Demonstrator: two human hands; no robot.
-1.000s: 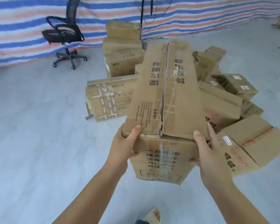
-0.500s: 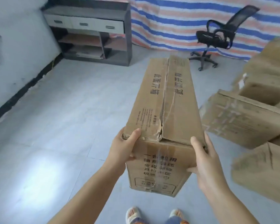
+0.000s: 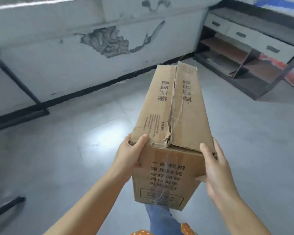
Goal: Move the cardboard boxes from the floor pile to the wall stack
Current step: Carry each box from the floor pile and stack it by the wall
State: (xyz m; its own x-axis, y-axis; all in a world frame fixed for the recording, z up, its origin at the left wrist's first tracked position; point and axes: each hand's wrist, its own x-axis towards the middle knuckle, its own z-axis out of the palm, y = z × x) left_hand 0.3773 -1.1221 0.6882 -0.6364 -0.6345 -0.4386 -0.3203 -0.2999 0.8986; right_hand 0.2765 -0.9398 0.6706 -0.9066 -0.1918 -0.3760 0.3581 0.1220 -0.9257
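A long brown cardboard box [image 3: 173, 116] with printed black characters and a torn taped seam is held out in front of me, above the floor. My left hand [image 3: 127, 158] grips its near left corner, thumb on the top flap. My right hand [image 3: 214, 168] clasps the near right edge, with the fingers against the end face. The floor pile and any wall stack are out of view.
A white wall [image 3: 75, 56] with peeling paint and a black skirting runs across ahead. A grey shelf unit with drawers [image 3: 244, 46] stands at the right. Black metal table legs [image 3: 22, 87] stand at the left. Grey tiled floor [image 3: 75, 150] lies in between.
I have turned left with the box: the pile of boxes and the office chair have left the view, and the peeling wall now lies ahead. Both hands hold the box as before.
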